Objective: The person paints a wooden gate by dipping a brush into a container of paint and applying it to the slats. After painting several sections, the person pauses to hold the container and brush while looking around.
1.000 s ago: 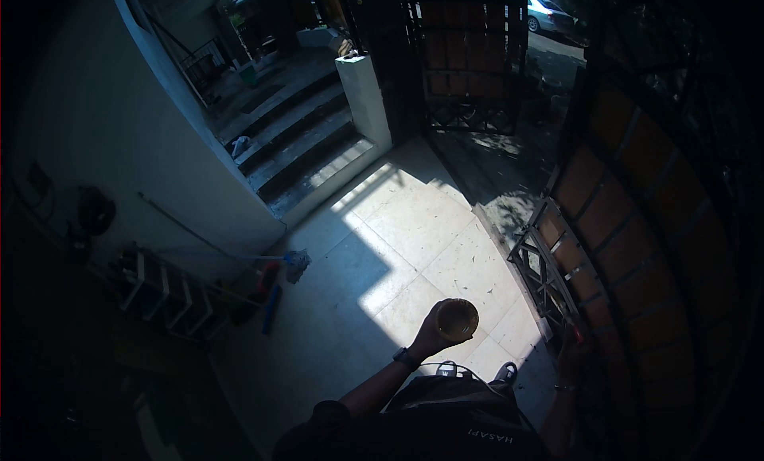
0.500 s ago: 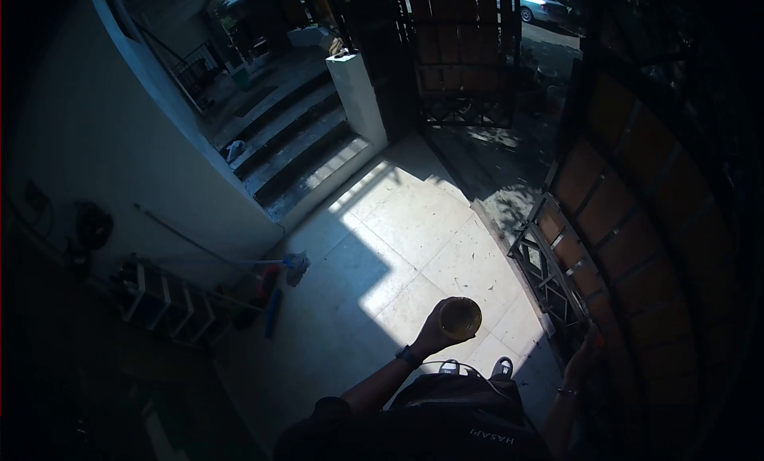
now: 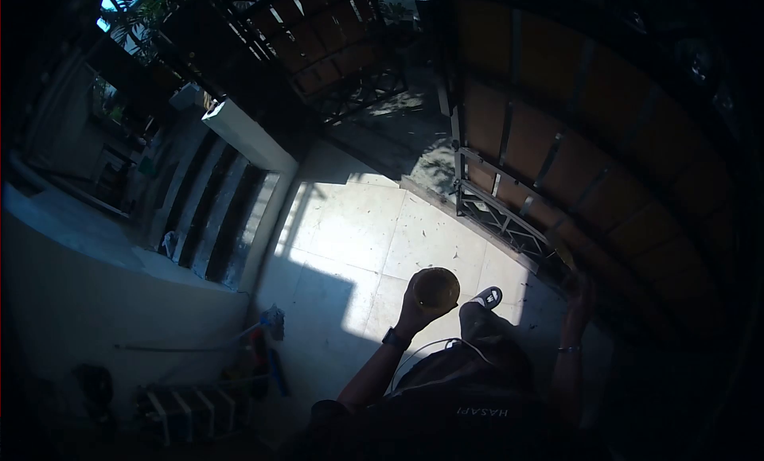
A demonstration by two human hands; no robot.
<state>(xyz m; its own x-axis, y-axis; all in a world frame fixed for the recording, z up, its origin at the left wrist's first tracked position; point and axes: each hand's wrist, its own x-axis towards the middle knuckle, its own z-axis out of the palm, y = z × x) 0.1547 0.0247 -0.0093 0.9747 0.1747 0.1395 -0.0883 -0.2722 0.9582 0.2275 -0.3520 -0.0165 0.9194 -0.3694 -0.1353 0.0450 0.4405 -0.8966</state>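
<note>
Round brown cup (image 3: 435, 287), seen from above, sits gripped in the left hand (image 3: 415, 308), fingers wrapped around its side, held over the sunlit pale tiled floor (image 3: 350, 238). The right hand (image 3: 578, 290) reaches to the dark metal gate with orange panels (image 3: 557, 143) on the right; its fingers are lost in shadow and their state cannot be told. Since a second ago the view has swung rightward: the grey steps (image 3: 215, 214) now lie far left, and a white-soled shoe (image 3: 487, 296) steps forward just beside the cup.
</note>
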